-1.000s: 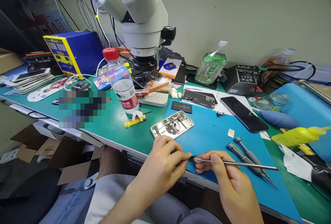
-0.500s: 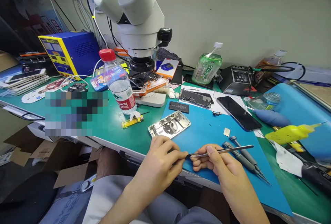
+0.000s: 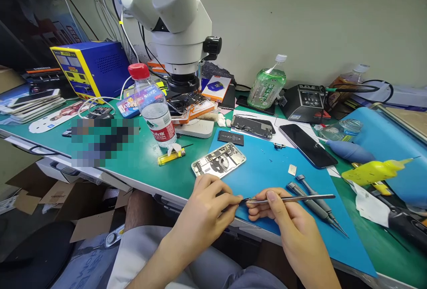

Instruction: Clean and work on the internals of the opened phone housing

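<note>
My left hand is closed in a pinch on a small dark part, too small to make out. Between the thumb and fingers of my right hand is a pair of metal tweezers, its tips at that dark part. Both hands are over the front edge of the blue mat. Just beyond my left hand lies an opened phone housing, its inner parts showing. A black phone battery rests behind it. Two grey screwdrivers lie to the right of my right hand.
A microscope stands at the back. A red-capped water bottle and a yellow lighter are to the left. Toward the right lie a black phone, a blue air blower and a yellow bottle.
The free end of the tweezers has swung slightly down and to the right as my right hand turned a little. My left hand keeps its pinch in the same place.
</note>
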Demonstrator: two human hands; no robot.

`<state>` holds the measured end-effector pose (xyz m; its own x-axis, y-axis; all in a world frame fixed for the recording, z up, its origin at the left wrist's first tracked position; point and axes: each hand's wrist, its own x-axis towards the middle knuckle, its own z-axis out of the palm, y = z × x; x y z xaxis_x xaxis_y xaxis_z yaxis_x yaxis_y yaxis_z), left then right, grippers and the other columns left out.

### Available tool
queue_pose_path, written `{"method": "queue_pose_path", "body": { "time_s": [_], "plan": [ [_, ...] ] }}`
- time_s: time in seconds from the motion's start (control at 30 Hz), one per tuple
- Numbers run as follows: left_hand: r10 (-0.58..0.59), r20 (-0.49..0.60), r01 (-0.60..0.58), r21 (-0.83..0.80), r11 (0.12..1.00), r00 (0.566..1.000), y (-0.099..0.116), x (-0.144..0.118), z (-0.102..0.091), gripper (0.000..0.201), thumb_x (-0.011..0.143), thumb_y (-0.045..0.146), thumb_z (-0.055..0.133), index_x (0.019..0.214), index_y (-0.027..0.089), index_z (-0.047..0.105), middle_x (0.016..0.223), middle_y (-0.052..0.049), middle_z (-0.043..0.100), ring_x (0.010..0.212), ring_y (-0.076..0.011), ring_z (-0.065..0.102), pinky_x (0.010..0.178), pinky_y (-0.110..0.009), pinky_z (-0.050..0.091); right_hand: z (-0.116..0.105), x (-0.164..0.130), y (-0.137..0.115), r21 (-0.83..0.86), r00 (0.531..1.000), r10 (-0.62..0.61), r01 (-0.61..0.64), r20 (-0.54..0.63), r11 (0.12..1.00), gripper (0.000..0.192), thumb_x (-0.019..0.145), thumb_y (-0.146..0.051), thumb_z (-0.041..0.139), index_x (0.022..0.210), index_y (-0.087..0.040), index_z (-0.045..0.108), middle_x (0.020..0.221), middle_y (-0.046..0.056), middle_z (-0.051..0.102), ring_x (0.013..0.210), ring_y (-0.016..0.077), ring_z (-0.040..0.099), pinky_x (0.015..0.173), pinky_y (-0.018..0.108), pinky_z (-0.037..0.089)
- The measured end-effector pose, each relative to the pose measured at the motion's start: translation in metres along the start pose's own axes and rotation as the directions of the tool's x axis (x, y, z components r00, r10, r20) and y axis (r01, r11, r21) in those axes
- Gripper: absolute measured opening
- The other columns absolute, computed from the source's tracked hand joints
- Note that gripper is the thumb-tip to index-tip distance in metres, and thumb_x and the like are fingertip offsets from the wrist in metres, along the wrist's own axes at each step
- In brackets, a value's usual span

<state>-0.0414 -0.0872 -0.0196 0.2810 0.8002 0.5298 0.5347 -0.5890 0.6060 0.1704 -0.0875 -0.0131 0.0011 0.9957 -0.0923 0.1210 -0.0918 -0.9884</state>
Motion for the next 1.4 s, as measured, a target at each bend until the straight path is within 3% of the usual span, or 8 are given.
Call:
{"method": "queue_pose_path", "body": {
  "time_s": [0.23,0.47,0.73,0.83,1.0,1.13,1.23,1.4],
  "plan": [
    [-0.03,0.095,0.036,-0.062,0.997,0.995,-0.001,0.002,-0.005,0.013,0.104,0.019,0.067,0.109,0.021,0.079,0.098,-0.003,0.075,0.1,-0.0217,0.059,0.092,-0.04,0.05,0.003,0.006,-0.02,0.099,0.996,0.064,-0.07,0.063,0.993,0.053,0.087,-0.069,0.076,0.089,-0.016,0.076,0.078,0.011,0.078,0.068,0.0243,0.077,0.067,0.036,0.068],
    [-0.033,0.084,0.038,-0.059,0.998,0.996,-0.002,0.002,-0.004,0.015,0.103,0.018,0.068,0.112,0.021,0.08,0.098,-0.003,0.075,0.099,-0.0228,0.06,0.091,-0.04,0.049,0.002,0.008,-0.027,0.095,0.988,0.13,-0.138,0.087,0.986,0.055,0.087,-0.07,0.075,0.091,-0.015,0.076,0.083,0.013,0.079,0.071,0.0252,0.077,0.068,0.038,0.068],
    [-0.03,0.06,0.033,-0.042,0.999,0.998,-0.002,0.002,-0.002,0.013,0.103,0.02,0.069,0.109,0.021,0.08,0.097,-0.004,0.076,0.099,-0.0233,0.061,0.091,-0.04,0.049,0.004,-0.003,-0.012,-0.011,1.0,-0.027,0.026,-0.007,1.0,0.048,0.094,-0.066,0.07,0.09,-0.018,0.077,0.085,0.009,0.077,0.071,0.021,0.076,0.073,0.033,0.068],
    [-0.028,0.069,0.031,-0.04,0.999,0.997,-0.003,0.002,-0.003,0.012,0.103,0.02,0.069,0.108,0.021,0.08,0.097,-0.004,0.076,0.099,-0.023,0.061,0.092,-0.041,0.049,0.002,-0.002,-0.012,-0.014,0.998,-0.05,0.05,0.024,0.999,0.047,0.096,-0.065,0.068,0.088,-0.019,0.077,0.083,0.008,0.076,0.071,0.0203,0.075,0.071,0.03,0.066],
    [-0.019,0.073,0.023,-0.048,0.999,0.997,-0.004,0.001,-0.004,0.012,0.103,0.019,0.068,0.108,0.021,0.08,0.097,-0.003,0.076,0.099,-0.022,0.061,0.092,-0.04,0.048,-0.003,0.008,-0.023,0.091,0.987,0.071,-0.085,0.146,0.992,0.052,0.091,-0.067,0.073,0.089,-0.016,0.081,0.081,0.012,0.078,0.071,0.0228,0.075,0.069,0.033,0.066],
    [-0.006,0.038,0.008,-0.038,0.999,0.999,-0.004,0.0,-0.002,0.012,0.102,0.018,0.069,0.108,0.02,0.079,0.096,-0.003,0.075,0.097,-0.0216,0.06,0.092,-0.039,0.048,-0.003,0.01,-0.029,0.148,0.98,0.123,-0.146,0.155,0.978,0.051,0.088,-0.065,0.078,0.086,-0.014,0.082,0.085,0.014,0.079,0.074,0.0237,0.076,0.072,0.035,0.066],
    [-0.02,0.009,0.02,-0.016,1.0,1.0,-0.002,0.0,0.0,0.013,0.101,0.015,0.07,0.11,0.021,0.079,0.096,-0.002,0.074,0.098,-0.0218,0.059,0.092,-0.039,0.047,-0.002,0.006,-0.027,0.214,0.993,0.064,-0.085,0.104,0.973,0.046,0.089,-0.061,0.078,0.084,-0.016,0.082,0.075,0.011,0.076,0.064,0.0207,0.072,0.06,0.031,0.063],
    [-0.044,-0.01,0.044,0.062,0.997,0.999,0.004,0.001,0.003,0.013,0.098,0.011,0.07,0.105,0.019,0.076,0.096,-0.003,0.071,0.103,-0.0244,0.058,0.095,-0.041,0.047,0.0,-0.007,-0.016,0.171,0.982,-0.159,0.175,-0.107,0.97,0.039,0.094,-0.055,0.076,0.082,-0.019,0.084,0.078,0.008,0.072,0.064,0.0158,0.068,0.05,0.023,0.057]
  ]
}}
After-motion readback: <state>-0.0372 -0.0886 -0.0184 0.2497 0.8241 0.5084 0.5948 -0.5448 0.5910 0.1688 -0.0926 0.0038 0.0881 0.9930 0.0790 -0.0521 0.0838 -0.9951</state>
